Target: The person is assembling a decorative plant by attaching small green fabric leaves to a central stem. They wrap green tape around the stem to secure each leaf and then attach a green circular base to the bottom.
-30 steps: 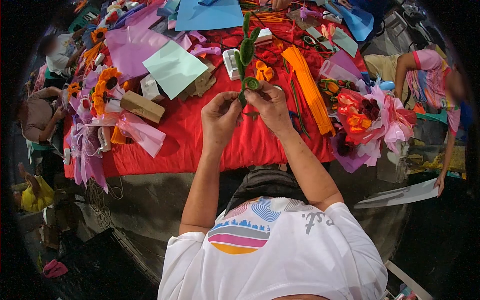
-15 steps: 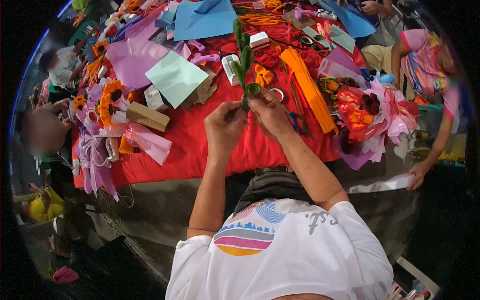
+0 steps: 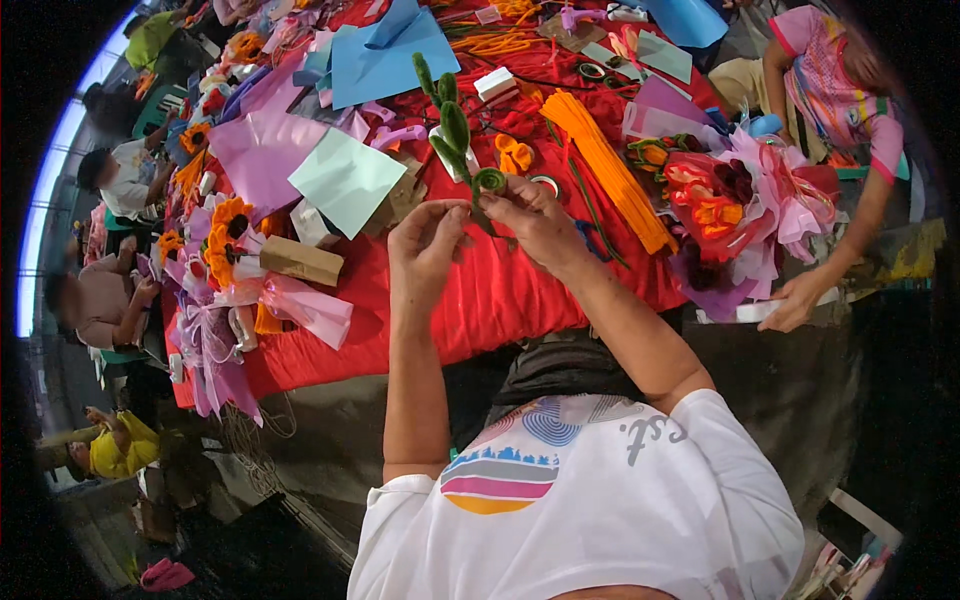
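A green fuzzy stem with several plump leaves [image 3: 454, 126] stands up between my hands, above the red-covered table. My left hand [image 3: 428, 248] is closed, thumb and forefinger pinched against the lower stem; the exact contact is partly hidden. My right hand [image 3: 535, 222] is closed around a small roll of green tape [image 3: 490, 180], right beside the stem, and its fingers cover part of the stem's lower end. Just beyond lie a white box-shaped item [image 3: 452, 155] and an orange fuzzy flower [image 3: 514, 154].
A bundle of orange fuzzy sticks [image 3: 610, 170] lies to the right, near a wrapped red bouquet [image 3: 720, 200]. At left are a pale green sheet [image 3: 347, 180], a cardboard piece [image 3: 300, 260] and a sunflower bouquet [image 3: 222, 250]. Another person's hand [image 3: 797, 298] is at far right.
My left hand has drawn slightly left, and the leafy stem leans further left. The view has shifted a little. The other person's hand at right has moved up and left in view.
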The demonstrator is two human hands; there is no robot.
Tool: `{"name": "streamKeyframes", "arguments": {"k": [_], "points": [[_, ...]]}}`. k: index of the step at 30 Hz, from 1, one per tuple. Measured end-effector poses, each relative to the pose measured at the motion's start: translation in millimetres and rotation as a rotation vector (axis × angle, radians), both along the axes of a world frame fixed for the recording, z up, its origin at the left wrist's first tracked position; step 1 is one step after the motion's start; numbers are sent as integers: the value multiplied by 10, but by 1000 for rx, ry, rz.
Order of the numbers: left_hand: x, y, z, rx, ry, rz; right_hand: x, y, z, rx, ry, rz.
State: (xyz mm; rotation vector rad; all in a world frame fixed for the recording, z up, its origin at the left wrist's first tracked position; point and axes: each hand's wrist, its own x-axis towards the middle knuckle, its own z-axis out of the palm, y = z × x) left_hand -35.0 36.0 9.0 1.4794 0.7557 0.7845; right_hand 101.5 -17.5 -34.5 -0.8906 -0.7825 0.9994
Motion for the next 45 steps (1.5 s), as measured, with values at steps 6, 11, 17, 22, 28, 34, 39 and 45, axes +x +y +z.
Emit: {"name": "streamKeyframes", "arguments": {"k": [6,11,17,22,28,34,39,45], "points": [[76,-152,-21,-29,31,65,72,29,-96,-9,-94,49],[70,-154,-15,-67,-46,50,45,-5,66,12,78,22],[111,4,121,34,-60,85,131,26,19,103,50,244],[206,45,203,59,20,3,240,-41,66,23,19,219],[172,120,148,125,102,-5,226,-6,4,77,-111,237],[202,109,101,110,97,-48,257,-47,-41,88,-42,322],[244,4,110,140,113,8,239,-107,-57,104,12,295],[257,29,70,110,22,64,210,-88,108,62,-126,201]]}}
